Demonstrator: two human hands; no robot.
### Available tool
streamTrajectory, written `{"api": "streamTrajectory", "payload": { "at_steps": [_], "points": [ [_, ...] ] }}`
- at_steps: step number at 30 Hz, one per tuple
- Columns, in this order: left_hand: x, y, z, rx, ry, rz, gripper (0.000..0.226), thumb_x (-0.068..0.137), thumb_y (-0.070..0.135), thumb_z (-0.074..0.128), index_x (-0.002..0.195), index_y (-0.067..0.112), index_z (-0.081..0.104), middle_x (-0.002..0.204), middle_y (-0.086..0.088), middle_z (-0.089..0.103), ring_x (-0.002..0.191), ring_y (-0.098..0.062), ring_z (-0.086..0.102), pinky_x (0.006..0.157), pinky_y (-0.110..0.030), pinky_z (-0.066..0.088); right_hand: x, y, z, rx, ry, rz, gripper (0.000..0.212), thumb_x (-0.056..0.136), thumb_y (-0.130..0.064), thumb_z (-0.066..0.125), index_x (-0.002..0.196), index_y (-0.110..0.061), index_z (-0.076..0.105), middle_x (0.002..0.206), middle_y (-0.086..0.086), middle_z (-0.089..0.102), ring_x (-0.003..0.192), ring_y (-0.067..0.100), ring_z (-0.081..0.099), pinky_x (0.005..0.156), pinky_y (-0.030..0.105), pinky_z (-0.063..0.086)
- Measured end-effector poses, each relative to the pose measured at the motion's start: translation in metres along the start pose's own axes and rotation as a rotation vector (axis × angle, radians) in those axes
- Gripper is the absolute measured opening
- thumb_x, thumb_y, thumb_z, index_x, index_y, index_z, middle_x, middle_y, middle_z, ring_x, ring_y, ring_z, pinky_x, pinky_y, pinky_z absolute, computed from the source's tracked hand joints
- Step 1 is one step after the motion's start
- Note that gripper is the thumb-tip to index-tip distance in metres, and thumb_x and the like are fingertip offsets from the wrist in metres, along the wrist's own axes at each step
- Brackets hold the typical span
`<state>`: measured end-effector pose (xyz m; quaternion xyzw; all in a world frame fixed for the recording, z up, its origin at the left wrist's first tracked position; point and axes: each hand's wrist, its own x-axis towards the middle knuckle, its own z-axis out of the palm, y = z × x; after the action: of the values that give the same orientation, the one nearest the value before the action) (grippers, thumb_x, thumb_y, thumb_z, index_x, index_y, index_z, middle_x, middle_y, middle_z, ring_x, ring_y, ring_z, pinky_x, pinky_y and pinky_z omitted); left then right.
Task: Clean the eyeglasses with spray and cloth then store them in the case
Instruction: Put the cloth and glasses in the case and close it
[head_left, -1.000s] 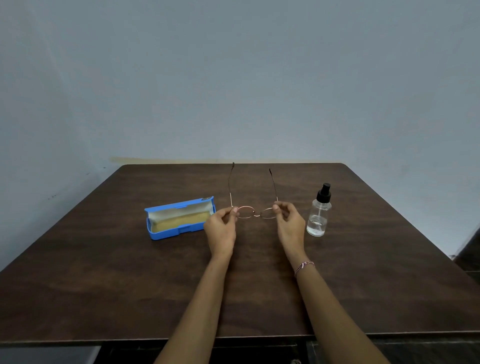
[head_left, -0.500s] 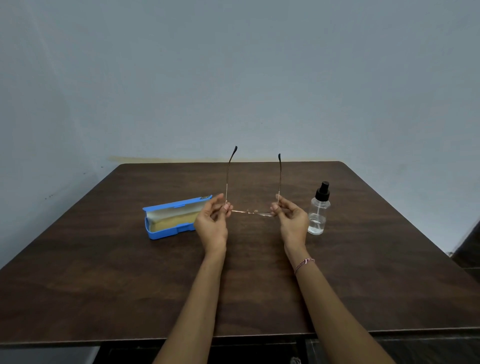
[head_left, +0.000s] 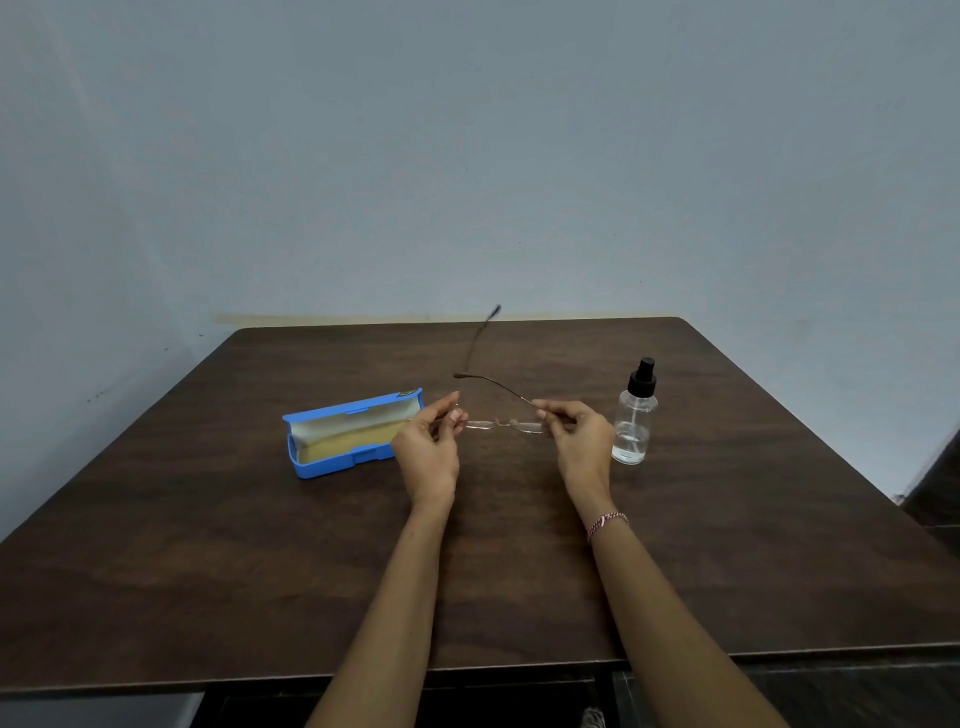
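Pinching eyeglasses (head_left: 503, 424) at both lens ends, left hand (head_left: 428, 457) and right hand (head_left: 582, 441) closed on frame, above surface (head_left: 208, 545).

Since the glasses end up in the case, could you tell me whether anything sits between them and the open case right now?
Nothing visible does. The eyeglasses are held above the table by the left hand and right hand. The open blue case lies just beyond the left hand, its interior showing only lining. The spray bottle stands on the opposite side.

The table (head_left: 519, 561) was dark matt wood grain; the glasses (head_left: 501, 423) thin metal wire; the case (head_left: 332, 465) blue plastic, cloth-lined; the bottle (head_left: 632, 426) clear and glossy.
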<state>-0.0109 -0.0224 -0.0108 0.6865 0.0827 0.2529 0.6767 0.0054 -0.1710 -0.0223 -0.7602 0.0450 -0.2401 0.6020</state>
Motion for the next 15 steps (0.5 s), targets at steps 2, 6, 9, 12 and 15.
{"api": "streamTrajectory", "payload": {
  "at_steps": [2, 6, 9, 12, 15],
  "points": [
    [0.0, -0.002, 0.0, 0.095, -0.013, 0.059, 0.025, 0.088, -0.002, 0.058, 0.109, 0.008, 0.068, 0.092, -0.004, 0.071, 0.08, -0.002, 0.066, 0.075, -0.009, 0.052, 0.0, 0.0, 0.0, -0.015, 0.0, -0.027, 0.016, 0.084, -0.003, 0.065, 0.086, -0.018, 0.071, 0.091, -0.005, 0.069, 0.081, 0.012, 0.065, 0.084, 0.032, 0.055],
    [0.002, -0.004, -0.001, 0.219, -0.011, 0.104, 0.024, 0.087, -0.002, 0.059, 0.105, 0.009, 0.07, 0.089, -0.001, 0.072, 0.08, -0.003, 0.066, 0.074, -0.01, 0.051, 0.001, 0.0, 0.0, -0.019, -0.014, -0.025, 0.016, 0.085, -0.007, 0.065, 0.089, -0.022, 0.069, 0.096, -0.003, 0.068, 0.085, 0.012, 0.066, 0.084, 0.032, 0.055],
    [0.002, -0.006, -0.001, 0.263, -0.009, 0.13, 0.024, 0.085, -0.005, 0.06, 0.102, 0.009, 0.071, 0.094, -0.002, 0.073, 0.087, -0.008, 0.067, 0.078, -0.015, 0.049, 0.003, 0.007, 0.001, 0.059, -0.012, 0.018, 0.012, 0.086, -0.014, 0.066, 0.093, -0.023, 0.069, 0.094, -0.003, 0.07, 0.09, 0.012, 0.066, 0.086, 0.035, 0.055],
    [0.002, -0.006, -0.002, 0.277, 0.0, 0.132, 0.025, 0.083, -0.005, 0.062, 0.101, 0.009, 0.072, 0.096, -0.002, 0.072, 0.089, -0.007, 0.066, 0.081, -0.017, 0.05, 0.003, 0.009, 0.001, 0.233, -0.003, 0.093, 0.012, 0.092, -0.02, 0.058, 0.096, -0.019, 0.07, 0.097, 0.001, 0.071, 0.09, 0.01, 0.067, 0.086, 0.03, 0.054],
    [0.001, -0.003, -0.003, 0.281, 0.025, 0.131, 0.024, 0.083, -0.003, 0.064, 0.102, 0.01, 0.071, 0.096, 0.001, 0.071, 0.086, -0.003, 0.064, 0.075, -0.007, 0.047, 0.001, 0.0, 0.001, 0.475, 0.008, 0.21, 0.03, 0.097, -0.03, 0.047, 0.094, -0.01, 0.069, 0.098, 0.005, 0.071, 0.086, 0.011, 0.068, 0.077, 0.023, 0.055]
  ]
}}
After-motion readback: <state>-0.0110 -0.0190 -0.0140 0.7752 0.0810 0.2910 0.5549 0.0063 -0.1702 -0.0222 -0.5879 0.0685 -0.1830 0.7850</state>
